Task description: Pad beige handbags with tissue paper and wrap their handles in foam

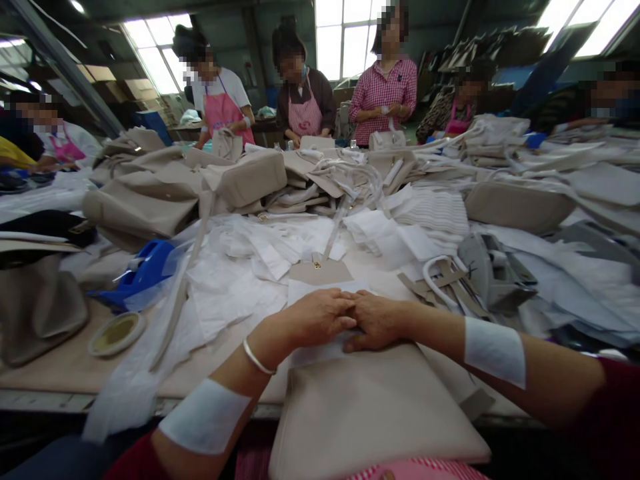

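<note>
A flat beige bag [370,413] lies in front of me, hanging over the table's near edge toward my lap. My left hand [315,319] and my right hand [376,321] rest side by side on its far end, fingers touching each other and pressed down on a white paper sheet [320,288] tucked at the bag's mouth. The fingers lie flat and close together; neither hand wraps round anything. A silver bangle [256,359] circles my left wrist. White bands cover both forearms.
Loose white paper sheets [250,260] and beige bags [150,200] cover the table. A blue tape dispenser [143,270] and a round tin lid [116,333] sit at left. Grey straps [450,280] lie at right. Several people in aprons stand across the table.
</note>
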The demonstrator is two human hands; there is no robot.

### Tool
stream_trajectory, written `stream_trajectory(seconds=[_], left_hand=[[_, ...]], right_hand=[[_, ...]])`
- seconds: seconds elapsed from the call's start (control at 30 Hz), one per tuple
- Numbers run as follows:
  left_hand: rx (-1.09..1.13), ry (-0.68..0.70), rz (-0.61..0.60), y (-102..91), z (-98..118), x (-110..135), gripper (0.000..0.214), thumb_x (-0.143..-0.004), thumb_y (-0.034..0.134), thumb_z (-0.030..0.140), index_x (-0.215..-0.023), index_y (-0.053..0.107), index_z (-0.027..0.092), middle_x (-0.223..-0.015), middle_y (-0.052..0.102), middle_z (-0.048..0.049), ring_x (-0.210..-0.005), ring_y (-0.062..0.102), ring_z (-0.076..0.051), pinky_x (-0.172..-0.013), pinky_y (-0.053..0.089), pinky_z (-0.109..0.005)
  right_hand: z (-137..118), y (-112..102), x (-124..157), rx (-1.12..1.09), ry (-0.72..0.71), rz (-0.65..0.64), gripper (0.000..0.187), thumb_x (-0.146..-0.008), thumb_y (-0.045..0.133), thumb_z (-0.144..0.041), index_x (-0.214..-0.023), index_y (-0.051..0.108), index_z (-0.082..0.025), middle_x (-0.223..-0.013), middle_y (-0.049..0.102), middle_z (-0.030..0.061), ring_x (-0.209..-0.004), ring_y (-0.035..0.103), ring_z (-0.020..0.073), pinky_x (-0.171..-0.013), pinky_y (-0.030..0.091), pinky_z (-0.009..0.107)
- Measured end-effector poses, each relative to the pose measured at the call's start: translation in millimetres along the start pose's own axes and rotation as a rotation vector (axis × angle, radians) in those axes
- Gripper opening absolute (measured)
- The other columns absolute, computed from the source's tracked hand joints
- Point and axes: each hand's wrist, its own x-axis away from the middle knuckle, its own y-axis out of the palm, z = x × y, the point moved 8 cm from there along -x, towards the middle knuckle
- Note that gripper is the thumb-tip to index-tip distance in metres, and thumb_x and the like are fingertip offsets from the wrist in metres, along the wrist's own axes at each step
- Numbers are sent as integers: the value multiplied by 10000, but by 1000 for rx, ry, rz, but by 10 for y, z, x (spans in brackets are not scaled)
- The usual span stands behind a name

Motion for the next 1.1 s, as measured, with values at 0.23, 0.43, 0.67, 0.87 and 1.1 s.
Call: stream_trajectory(seconds=[0.23,0.43,0.67,0.87,1.1], left_hand=[[-56,-277,-183,552,-494,237,735,-903,456,593,-1532,265,265,-1615,232,-125,-1481,193,-359,-1159,164,-627],[-59,-235,-205,507,-364,284,747,-856,485,663,-1511,304,352,-1618,230,-107,-1470,190,-409,-1132,164,-669],[-55,-173,-203,488,-220,295,721,-849,559,593,-1493,342,355,-1619,227,-108,-1465,203,-416,-1126,136,-700],[-39,-161,-193,499,-76,309,752,-842,579,572,-1509,284,389,-1626,207,-94,-1467,184,-426,-1115,122,-728],[37,-166,-104,497,-121,374,732,-821,591,611,-1465,414,308,-1606,267,-110,-1465,213,-401,-1150,104,-683]], right_hand=[[308,14,339,-71,80,-38,723,-833,613,-610,-1469,439,-314,-1556,356,140,-1395,351,404,-1106,262,616],[669,-217,630,-185,148,43,554,-866,629,-506,-1347,603,-231,-1430,535,131,-1331,481,293,-1129,342,454],[708,-667,551,-230,213,423,409,-891,620,-416,-1227,682,-193,-1311,633,130,-1226,579,264,-1078,414,419],[207,-389,241,-97,72,250,404,-874,639,-345,-1234,673,-163,-1313,622,161,-1243,551,299,-1079,396,456],[285,121,261,-47,239,55,779,-871,579,-562,-1495,394,-133,-1523,392,193,-1409,350,360,-1155,245,516]])
